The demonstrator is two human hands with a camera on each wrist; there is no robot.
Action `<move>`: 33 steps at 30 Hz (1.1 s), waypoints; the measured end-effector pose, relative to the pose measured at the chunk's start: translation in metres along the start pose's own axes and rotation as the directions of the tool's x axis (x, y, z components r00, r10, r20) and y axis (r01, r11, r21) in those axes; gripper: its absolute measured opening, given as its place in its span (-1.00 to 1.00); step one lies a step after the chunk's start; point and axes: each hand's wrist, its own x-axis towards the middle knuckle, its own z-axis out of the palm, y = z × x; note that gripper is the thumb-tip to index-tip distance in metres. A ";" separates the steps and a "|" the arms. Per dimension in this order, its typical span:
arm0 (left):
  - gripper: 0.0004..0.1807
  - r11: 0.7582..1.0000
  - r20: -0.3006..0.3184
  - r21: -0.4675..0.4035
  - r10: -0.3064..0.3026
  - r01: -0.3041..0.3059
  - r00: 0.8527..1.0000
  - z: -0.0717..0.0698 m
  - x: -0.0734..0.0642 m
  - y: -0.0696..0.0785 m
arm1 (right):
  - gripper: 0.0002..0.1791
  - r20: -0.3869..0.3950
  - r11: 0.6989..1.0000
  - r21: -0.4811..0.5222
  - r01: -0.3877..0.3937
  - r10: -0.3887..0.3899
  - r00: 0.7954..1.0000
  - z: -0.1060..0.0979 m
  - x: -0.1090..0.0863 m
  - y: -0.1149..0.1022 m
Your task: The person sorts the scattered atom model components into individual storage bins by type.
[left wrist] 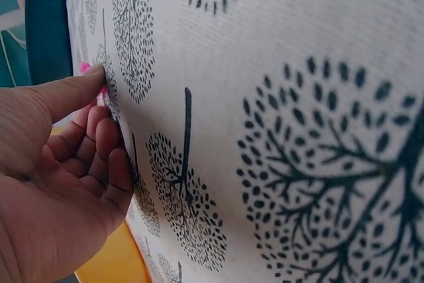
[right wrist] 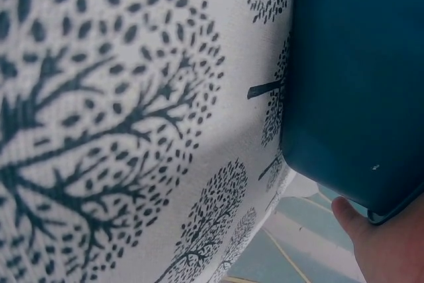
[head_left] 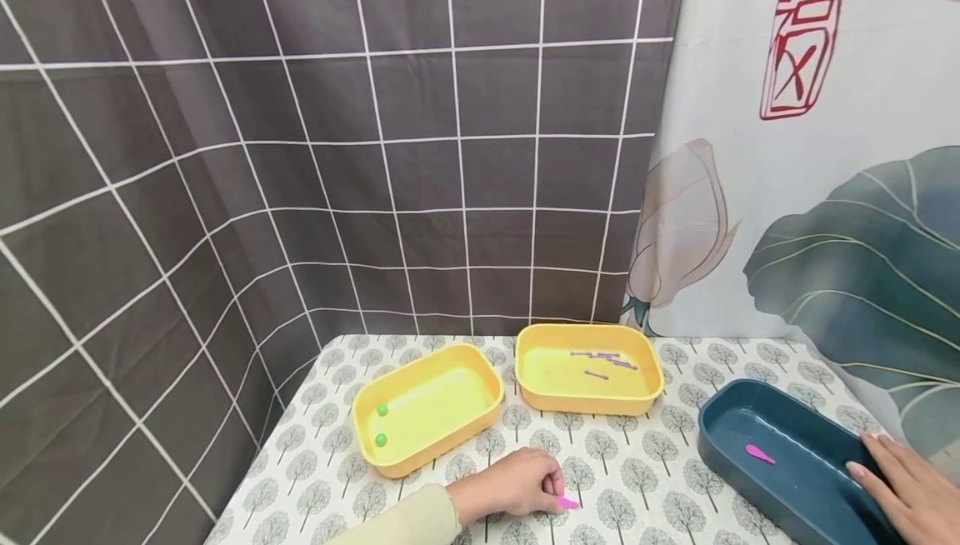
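My left hand (head_left: 517, 482) is low over the tablecloth, near the middle front. Its thumb and fingers pinch a small bright pink piece (head_left: 567, 502), mostly covered by the fingertips in the left wrist view. To the right lies a dark blue tray (head_left: 795, 499). Inside it rests a pink piece shaped like a tiny spoon (head_left: 760, 453). My right hand (head_left: 911, 482) holds the right side wall of this tray, thumb on the inner side. The right wrist view shows one finger (right wrist: 351, 220) outside the tray's corner.
A yellow tray (head_left: 480, 422) with two green balls (head_left: 382, 425) stands at the left. Behind it, to the right, another yellow tray (head_left: 547, 399) holds several small purple sticks (head_left: 609, 359). A grey checked curtain (head_left: 420, 178) hangs behind the table.
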 end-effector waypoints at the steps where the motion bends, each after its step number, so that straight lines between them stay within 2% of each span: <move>1: -0.78 1.000 -0.002 -0.002 0.001 -0.001 1.000 0.000 0.000 0.000 | 0.56 -0.026 1.000 -0.006 0.012 -0.012 1.000 0.000 0.000 0.000; 5: -0.79 1.000 -0.007 -0.017 0.012 -0.012 1.000 0.000 -0.003 0.003 | 0.55 -0.030 1.000 -0.002 0.013 -0.013 0.999 0.002 -0.001 0.001; 12: -0.80 0.998 -0.013 -0.004 0.056 -0.056 0.998 -0.001 -0.003 0.004 | 0.49 -0.148 0.992 0.027 0.121 -0.115 0.982 -0.004 0.005 0.005; 15: -0.81 0.997 -0.012 -0.016 0.071 -0.071 0.997 0.000 -0.002 0.004 | 0.48 -0.162 0.991 0.033 0.133 -0.126 0.979 -0.006 0.006 0.004; 18: -0.83 0.996 -0.015 -0.053 0.077 -0.078 0.997 0.001 -0.002 0.005 | 0.49 -0.142 0.991 0.024 0.135 -0.130 0.981 -0.008 0.005 0.001; 24: -0.87 0.987 -0.036 -0.139 0.082 -0.086 0.996 0.002 0.002 0.007 | 0.57 -0.028 0.995 -0.006 0.098 -0.098 0.995 -0.010 0.003 -0.004; 28: -0.89 0.972 -0.053 -0.216 0.076 -0.086 0.996 0.001 0.010 0.010 | 0.57 -0.031 0.996 0.000 0.084 -0.084 0.996 -0.008 0.003 -0.002; 33: -0.90 0.968 -0.100 -0.222 0.093 -0.114 0.991 -0.003 0.025 0.018 | 0.57 -0.039 0.998 -0.006 0.068 -0.068 0.997 -0.006 0.002 0.000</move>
